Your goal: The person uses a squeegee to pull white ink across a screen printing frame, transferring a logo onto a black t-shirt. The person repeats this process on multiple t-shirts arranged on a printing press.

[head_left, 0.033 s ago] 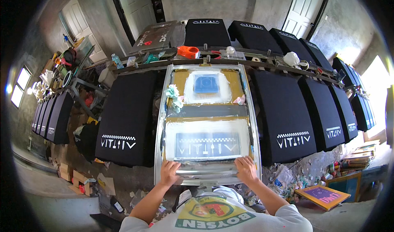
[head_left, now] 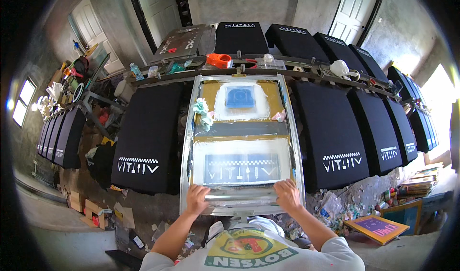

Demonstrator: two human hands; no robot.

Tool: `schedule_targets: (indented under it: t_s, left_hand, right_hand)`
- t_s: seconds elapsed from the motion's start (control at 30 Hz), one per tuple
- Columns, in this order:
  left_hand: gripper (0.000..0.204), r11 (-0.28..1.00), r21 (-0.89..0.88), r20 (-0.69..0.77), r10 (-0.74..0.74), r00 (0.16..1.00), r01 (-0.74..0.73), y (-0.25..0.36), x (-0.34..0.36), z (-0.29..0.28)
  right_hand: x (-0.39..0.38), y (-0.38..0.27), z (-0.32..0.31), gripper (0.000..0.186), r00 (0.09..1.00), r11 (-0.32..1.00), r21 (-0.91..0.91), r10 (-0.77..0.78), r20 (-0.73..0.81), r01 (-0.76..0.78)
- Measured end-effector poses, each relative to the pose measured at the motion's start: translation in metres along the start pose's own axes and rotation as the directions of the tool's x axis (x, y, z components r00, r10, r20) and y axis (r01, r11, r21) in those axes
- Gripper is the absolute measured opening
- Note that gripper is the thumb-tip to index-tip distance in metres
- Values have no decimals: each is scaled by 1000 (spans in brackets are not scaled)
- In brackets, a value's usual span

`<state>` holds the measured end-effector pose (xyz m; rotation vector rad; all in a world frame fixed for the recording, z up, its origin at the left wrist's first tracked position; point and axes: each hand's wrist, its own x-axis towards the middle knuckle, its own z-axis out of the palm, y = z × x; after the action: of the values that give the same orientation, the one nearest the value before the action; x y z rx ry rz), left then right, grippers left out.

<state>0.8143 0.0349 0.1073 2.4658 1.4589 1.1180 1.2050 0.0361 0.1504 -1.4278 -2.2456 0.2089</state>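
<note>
A metal-framed printing screen [head_left: 186, 180] lies in front of me over a board. White ink borders its near window, where a pattern of checks and tool shapes [head_left: 242, 170] shows through the mesh. A wide squeegee with a metal handle [head_left: 243, 194] rests across the near end of the screen, just below that pattern. My left hand [head_left: 197, 199] is closed around its left end. Around the right end my right hand [head_left: 287, 196] is closed too. The squeegee's blade edge is mostly hidden under the handle.
Black cloth-covered boards with white prints stand left [head_left: 148, 136] and right [head_left: 330, 132]. Crumpled paper [head_left: 203, 113] lies on the screen's left side. Behind it, a metal rail [head_left: 191, 73] carries an orange tape dispenser [head_left: 219, 60]. Scraps litter the floor.
My hands and the squeegee have shifted very slightly away from me, and the handle's tilt looks a little different. The screen stays in place.
</note>
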Motion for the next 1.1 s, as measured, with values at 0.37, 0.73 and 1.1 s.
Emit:
schedule_targets:
  t_s: [0.37, 0.73, 1.1]
  left_hand:
    - [28, 998, 48, 68, -35, 997, 32, 36, -38, -21]
    - [22, 644, -93, -160, -762, 627, 759, -30, -87, -29]
    - [59, 340, -73, 52, -937, 344, 938, -60, -78, -8]
  right_hand:
    - [-53, -26, -6, 25, 999, 999, -3, 36, 20, -36]
    - [-84, 27, -8, 35, 770, 807, 117, 587, -250, -578]
    - [-86, 70, 10, 38, 506, 477, 259, 861, 57, -840]
